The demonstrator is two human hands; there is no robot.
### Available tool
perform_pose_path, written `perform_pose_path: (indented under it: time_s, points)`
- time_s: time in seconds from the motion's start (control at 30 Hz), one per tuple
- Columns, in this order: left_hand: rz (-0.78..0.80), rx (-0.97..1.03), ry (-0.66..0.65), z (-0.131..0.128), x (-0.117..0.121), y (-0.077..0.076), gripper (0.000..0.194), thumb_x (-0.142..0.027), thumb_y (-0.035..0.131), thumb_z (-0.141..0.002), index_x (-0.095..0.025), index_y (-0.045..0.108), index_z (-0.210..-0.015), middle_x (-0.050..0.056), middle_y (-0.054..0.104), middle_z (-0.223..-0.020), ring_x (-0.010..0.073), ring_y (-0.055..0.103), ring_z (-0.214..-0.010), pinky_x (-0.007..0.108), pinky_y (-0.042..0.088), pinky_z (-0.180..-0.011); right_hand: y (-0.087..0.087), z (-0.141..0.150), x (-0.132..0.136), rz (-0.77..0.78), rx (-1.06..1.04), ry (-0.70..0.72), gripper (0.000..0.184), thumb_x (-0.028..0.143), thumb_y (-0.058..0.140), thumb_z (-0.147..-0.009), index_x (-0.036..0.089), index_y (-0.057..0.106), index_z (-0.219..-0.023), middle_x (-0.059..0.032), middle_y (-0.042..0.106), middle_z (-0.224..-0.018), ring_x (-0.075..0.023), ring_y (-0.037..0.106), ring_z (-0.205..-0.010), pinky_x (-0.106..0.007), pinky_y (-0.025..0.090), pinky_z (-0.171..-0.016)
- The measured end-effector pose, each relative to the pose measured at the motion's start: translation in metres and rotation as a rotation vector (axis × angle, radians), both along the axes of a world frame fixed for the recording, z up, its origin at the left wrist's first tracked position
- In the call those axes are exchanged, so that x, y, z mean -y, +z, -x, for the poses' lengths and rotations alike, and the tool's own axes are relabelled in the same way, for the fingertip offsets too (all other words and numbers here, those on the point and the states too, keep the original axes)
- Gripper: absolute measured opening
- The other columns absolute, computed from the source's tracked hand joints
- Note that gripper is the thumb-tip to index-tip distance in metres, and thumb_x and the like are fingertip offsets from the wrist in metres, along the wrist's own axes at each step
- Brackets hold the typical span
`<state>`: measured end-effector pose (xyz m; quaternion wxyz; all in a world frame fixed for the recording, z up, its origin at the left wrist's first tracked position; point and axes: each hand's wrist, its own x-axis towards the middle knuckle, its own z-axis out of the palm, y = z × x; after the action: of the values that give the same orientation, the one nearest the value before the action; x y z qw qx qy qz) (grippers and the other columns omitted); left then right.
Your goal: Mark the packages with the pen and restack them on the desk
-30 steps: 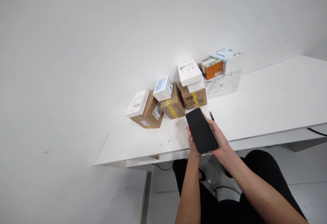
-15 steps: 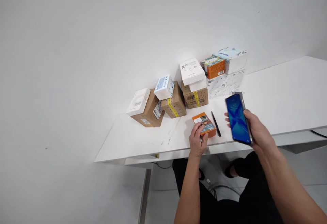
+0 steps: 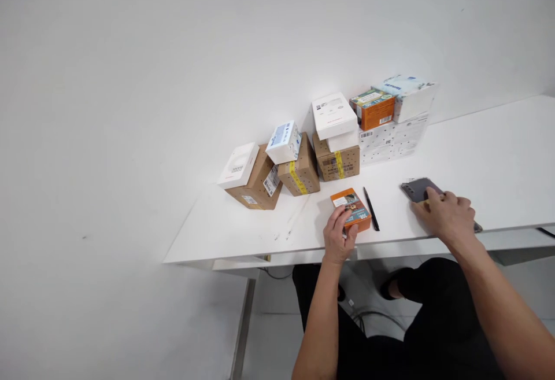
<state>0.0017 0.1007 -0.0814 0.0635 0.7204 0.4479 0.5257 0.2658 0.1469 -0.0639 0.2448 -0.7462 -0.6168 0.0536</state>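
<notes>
My left hand (image 3: 339, 238) is at a small orange box (image 3: 358, 213) near the table's front edge, its fingers over the left side and top and the thumb at the front. Just right of that box lies a black pen (image 3: 371, 209). Farther right, my right hand (image 3: 448, 213) is closed over a smartphone (image 3: 420, 188), which lies face down with its dark grey back and camera lenses up. The hand covers the middle of the phone.
Along the wall on the white table (image 3: 243, 241) stand brown cartons (image 3: 306, 166) with white boxes (image 3: 333, 115) on top. A patterned white box (image 3: 392, 140) carries an orange box (image 3: 373, 109) and a tissue pack (image 3: 410, 98). Cables (image 3: 377, 314) lie on the floor.
The smartphone has gone from raised with its lit screen showing to face down on the table, farther right. My left hand stays at the orange box. The view has shifted slightly.
</notes>
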Motion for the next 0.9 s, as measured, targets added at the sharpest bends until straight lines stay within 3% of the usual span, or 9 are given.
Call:
perform_pose_path:
  time_s: [0.1,0.2,0.27,0.33,0.4,0.47,0.53,0.73,0.9]
  points:
    - [0.002,0.022,-0.021,0.0,0.001,0.0,0.038,-0.031,0.052,-0.088,-0.022,0.053,-0.125,0.013,0.052,-0.131,0.0249,0.054,-0.12,0.043,0.048,-0.1,0.007,0.011,0.002,0.03,0.106,-0.032,0.053,0.051,0.053,-0.082,0.012,0.062,-0.116,-0.0302,0.048,-0.126,-0.0481,0.042,-0.113,-0.056,0.036,-0.08]
    - [0.03,0.139,-0.041,0.001,0.003,-0.001,0.043,-0.035,0.048,-0.09,-0.021,0.049,-0.13,0.015,0.045,-0.138,0.0261,0.052,-0.121,0.04,0.051,-0.092,0.024,0.04,0.013,-0.079,0.107,0.108,0.053,0.049,0.041,-0.09,0.012,0.057,-0.125,-0.0253,0.05,-0.126,-0.0396,0.047,-0.111,-0.052,0.039,-0.085]
    - [0.077,0.277,-0.004,0.002,0.004,-0.002,0.045,-0.04,0.044,-0.091,-0.02,0.046,-0.132,0.017,0.043,-0.139,0.0236,0.057,-0.109,0.036,0.053,-0.081,0.036,0.069,0.025,-0.123,0.047,0.232,0.055,0.049,0.038,-0.091,0.012,0.053,-0.129,-0.0225,0.055,-0.117,-0.0334,0.052,-0.104,-0.047,0.043,-0.085]
    - [0.146,0.432,0.081,0.003,0.005,-0.002,0.044,-0.043,0.038,-0.093,-0.019,0.045,-0.13,0.016,0.052,-0.125,0.018,0.061,-0.088,0.034,0.052,-0.076,0.046,0.099,0.038,-0.127,0.01,0.305,0.056,0.053,0.04,-0.09,0.018,0.05,-0.133,-0.0197,0.055,-0.113,-0.0316,0.054,-0.097,-0.043,0.046,-0.078]
    - [0.228,0.578,0.162,0.004,0.004,-0.001,0.041,-0.042,0.035,-0.095,-0.017,0.047,-0.125,0.009,0.061,-0.094,0.0145,0.058,-0.072,0.032,0.05,-0.074,0.05,0.126,0.048,-0.112,0.033,0.35,0.063,0.058,0.042,-0.087,0.019,0.047,-0.136,-0.02,0.054,-0.109,-0.0319,0.054,-0.093,-0.043,0.047,-0.073]
    - [0.293,0.681,0.198,0.004,0.003,0.001,0.038,-0.043,0.033,-0.096,-0.017,0.049,-0.119,0.002,0.055,-0.07,0.0143,0.054,-0.065,0.03,0.048,-0.071,0.049,0.146,0.055,-0.127,0.078,0.361,0.066,0.06,0.044,-0.086,0.017,0.048,-0.136,-0.021,0.054,-0.106,-0.0313,0.053,-0.088,-0.042,0.046,-0.071]
    - [0.321,0.714,0.19,0.004,0.002,0.002,0.036,-0.045,0.035,-0.095,-0.018,0.051,-0.113,0.0,0.053,-0.067,0.0142,0.054,-0.063,0.029,0.047,-0.068,0.045,0.158,0.056,-0.147,0.118,0.344,0.064,0.058,0.046,-0.086,0.016,0.049,-0.134,-0.0211,0.053,-0.103,-0.0301,0.052,-0.085,-0.041,0.046,-0.07]
    - [0.319,0.694,0.188,0.006,0.0,0.001,0.036,-0.047,0.037,-0.094,-0.018,0.055,-0.107,0.003,0.058,-0.078,0.0138,0.055,-0.065,0.029,0.048,-0.067,0.04,0.159,0.047,-0.113,0.024,0.329,0.058,0.044,0.053,-0.084,0.016,0.049,-0.134,-0.0208,0.053,-0.106,-0.0321,0.051,-0.091,-0.042,0.046,-0.071]
    - [0.296,0.739,0.21,0.006,-0.002,0.001,0.036,-0.047,0.039,-0.093,-0.018,0.056,-0.106,0.009,0.061,-0.097,0.0135,0.056,-0.07,0.029,0.049,-0.067,0.05,0.138,0.035,0.052,-0.431,0.39,0.057,0.047,0.051,-0.083,0.019,0.05,-0.134,-0.0128,0.058,-0.102,-0.0262,0.057,-0.091,-0.043,0.047,-0.083]
